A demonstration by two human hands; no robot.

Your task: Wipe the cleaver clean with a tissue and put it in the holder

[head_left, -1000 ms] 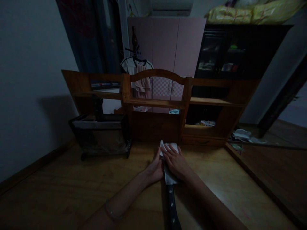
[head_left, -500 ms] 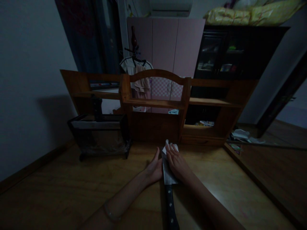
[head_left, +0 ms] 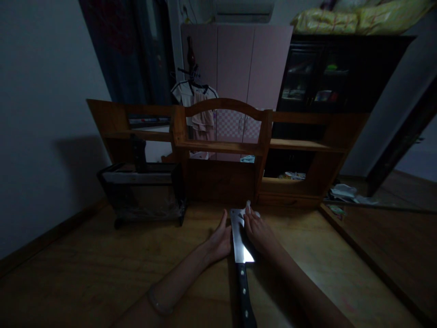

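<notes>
The right hand (head_left: 261, 233) holds a white wipe (head_left: 248, 206) under its fingers, against the right side of the cleaver (head_left: 238, 239) near the blade's far end, while the left hand (head_left: 219, 240) sits at the blade's left edge, thumb raised, its fingers too hidden to tell whether they grip. The cleaver lies over the wooden tabletop (head_left: 300, 259), handle toward the person; a black-framed rack (head_left: 146, 178) stands beyond it to the left, a wooden shelf unit (head_left: 221, 182) straight beyond.

White wad (head_left: 248, 208) partly beneath right hand (head_left: 261, 235)
</notes>
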